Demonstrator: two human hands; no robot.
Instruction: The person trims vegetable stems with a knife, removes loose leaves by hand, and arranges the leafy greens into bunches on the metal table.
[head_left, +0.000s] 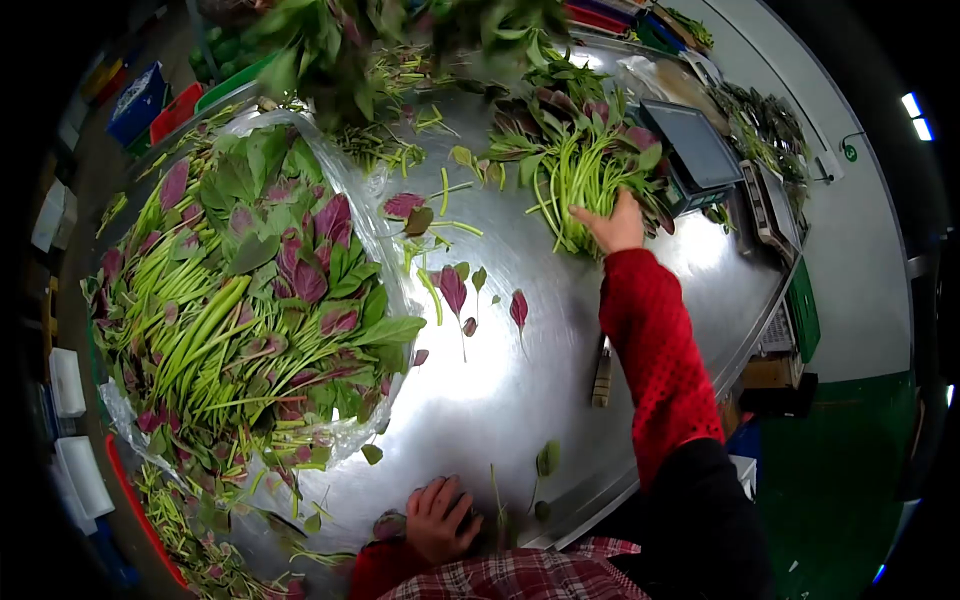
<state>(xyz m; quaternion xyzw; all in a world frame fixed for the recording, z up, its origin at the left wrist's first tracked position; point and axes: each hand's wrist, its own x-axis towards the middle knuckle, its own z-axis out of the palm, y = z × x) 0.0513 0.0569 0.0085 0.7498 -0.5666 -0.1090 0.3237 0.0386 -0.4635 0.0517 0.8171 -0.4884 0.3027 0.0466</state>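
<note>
R hand [613, 224] on stems of green leafy bunch w/ purple-tinged leaves [585, 170], nr far R corner of shiny metal surface [540, 370], just beside dark grey scale [690, 145]; thumb spread, can't tell if gripping. L hand [440, 520] at near edge, fingers bent, beside purple-green leaf [390, 524]; can't tell if holding. Big green-purple leafy heap [230, 310] along L edge, on clear plastic sheet [398, 290].

Right hand [618, 224]: on the stems of a bunch of leafy greens [580, 170], just beside a scale [690, 145]. Left hand [440, 520]: fingers curled, near the surface's [470, 400] near edge. Large heap of green and purple amaranth [250, 290] in clear plastic [398, 300], to the left. Loose leaves [453, 290] lie between. Blurred foliage [400, 50] at top.
</note>
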